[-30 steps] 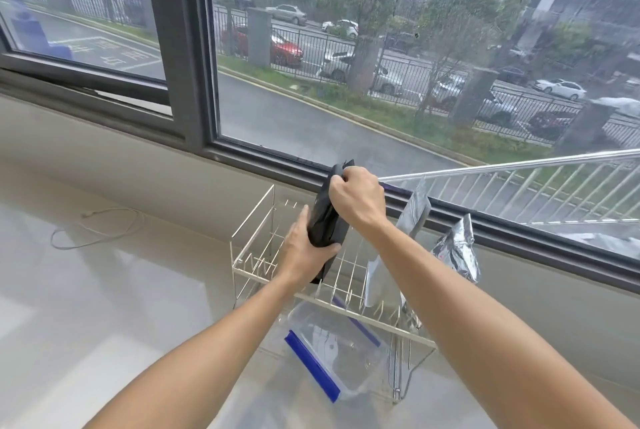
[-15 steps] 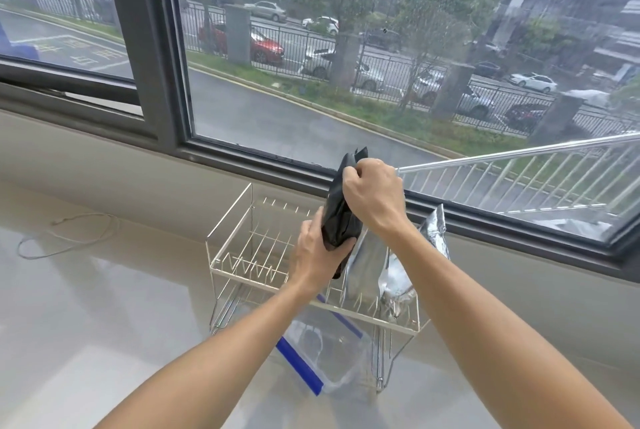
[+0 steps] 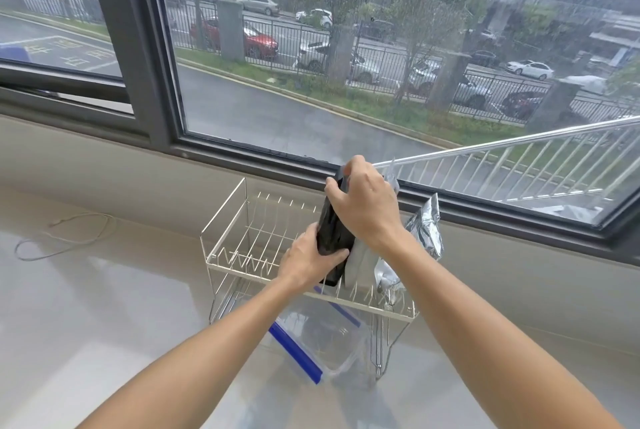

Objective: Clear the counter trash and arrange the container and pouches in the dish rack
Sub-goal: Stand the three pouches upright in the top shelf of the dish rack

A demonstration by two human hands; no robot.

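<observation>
Black pouch (image 3: 334, 238), label seemingly unreadable, in dish rack (image 3: 242, 267)

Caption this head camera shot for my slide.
Both hands seat a black pouch in the white wire dish rack.

The dish rack (image 3: 242, 257) stands on the worktop (image 3: 104, 307) at the frame's centre, the window (image 3: 311, 64) behind it at 12 o'clock. In the rack's upper tier, toward 3 o'clock, three pouches stand side by side: one pouch (image 3: 332, 238) between both hands, a second (image 3: 362, 264) just right of it, a third (image 3: 427, 231) rightmost. A zip bag (image 3: 311, 342) lies under the rack at 6 o'clock. A cord (image 3: 62, 234) lies at 9 o'clock, well apart.
</observation>
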